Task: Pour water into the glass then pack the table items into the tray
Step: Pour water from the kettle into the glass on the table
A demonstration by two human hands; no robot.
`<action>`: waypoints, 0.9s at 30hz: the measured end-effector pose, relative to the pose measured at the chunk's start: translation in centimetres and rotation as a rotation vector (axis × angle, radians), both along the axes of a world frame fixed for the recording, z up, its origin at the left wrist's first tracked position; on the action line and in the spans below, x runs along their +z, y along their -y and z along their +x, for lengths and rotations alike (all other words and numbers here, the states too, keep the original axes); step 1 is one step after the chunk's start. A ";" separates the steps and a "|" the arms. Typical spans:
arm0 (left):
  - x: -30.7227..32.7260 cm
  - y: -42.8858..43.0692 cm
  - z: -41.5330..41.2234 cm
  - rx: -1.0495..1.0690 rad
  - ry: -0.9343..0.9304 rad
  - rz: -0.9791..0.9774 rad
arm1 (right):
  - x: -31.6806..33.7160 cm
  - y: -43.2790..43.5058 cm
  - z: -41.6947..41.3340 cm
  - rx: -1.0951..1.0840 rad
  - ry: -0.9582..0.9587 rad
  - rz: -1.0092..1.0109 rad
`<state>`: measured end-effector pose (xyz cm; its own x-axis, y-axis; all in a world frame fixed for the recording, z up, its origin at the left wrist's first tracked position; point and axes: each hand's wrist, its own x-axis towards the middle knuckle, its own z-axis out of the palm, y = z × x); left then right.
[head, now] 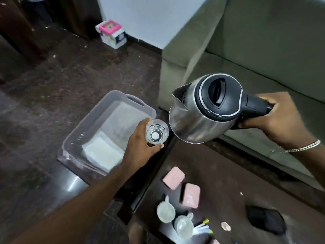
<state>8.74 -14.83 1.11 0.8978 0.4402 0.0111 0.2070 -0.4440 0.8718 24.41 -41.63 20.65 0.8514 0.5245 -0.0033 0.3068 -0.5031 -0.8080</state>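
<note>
My left hand (140,145) grips a clear glass (157,132) from its left side and holds it upright in the air, above the near right corner of the tray. My right hand (274,118) is closed on the black handle of a steel electric kettle (202,111) with a black lid. The kettle hangs just right of the glass, its spout pointing left and slightly above the rim. No water stream shows. A clear plastic tray (88,138) with a white folded cloth (103,152) inside lies below and to the left.
On the dark table at the lower right lie two pink packets (174,175), two clear mugs (166,211), a black kettle base (265,221), a coin and some small sachets. A grey-green sofa (255,50) fills the right. A pink-and-white box (112,34) stands on the floor.
</note>
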 end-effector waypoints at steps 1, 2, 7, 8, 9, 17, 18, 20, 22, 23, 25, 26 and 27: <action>-0.6 2.1 0.3 -0.032 -0.009 -0.038 | 0.1 2.3 -0.2 -0.017 0.010 -0.029; -1.2 3.9 0.6 -0.059 -0.014 -0.080 | 0.0 4.3 -0.4 -0.030 0.017 -0.058; -4.0 13.8 1.1 -0.166 -0.041 -0.143 | -1.5 14.4 -0.9 -0.105 0.027 -0.221; -4.5 15.6 1.0 -0.183 -0.048 -0.140 | -2.1 16.2 -1.2 -0.120 0.016 -0.241; -5.1 17.4 1.0 -0.200 -0.056 -0.143 | -2.6 17.8 -1.4 -0.137 0.007 -0.253; -9.2 26.8 0.9 -0.323 -0.142 -0.083 | -7.8 25.6 -2.7 -0.188 0.027 -0.334; -9.6 27.6 1.0 -0.331 -0.155 -0.076 | -8.2 26.3 -2.7 -0.168 0.037 -0.352; -10.5 28.8 1.1 -0.353 -0.173 -0.057 | -9.0 27.3 -2.5 -0.131 0.061 -0.407; -11.6 29.9 1.1 -0.371 -0.192 -0.033 | -9.6 28.0 -2.4 -0.096 0.096 -0.489; -12.0 30.2 1.1 -0.371 -0.201 -0.035 | -10.0 28.1 -2.3 -0.069 0.114 -0.528; -12.6 31.1 0.9 -0.375 -0.209 -0.045 | -10.6 28.5 -2.2 -0.002 0.155 -0.600; -12.8 31.5 0.9 -0.378 -0.210 -0.045 | -10.8 28.5 -2.1 0.037 0.169 -0.641; -13.0 31.7 0.8 -0.381 -0.213 -0.048 | -11.1 28.4 -1.9 0.081 0.188 -0.691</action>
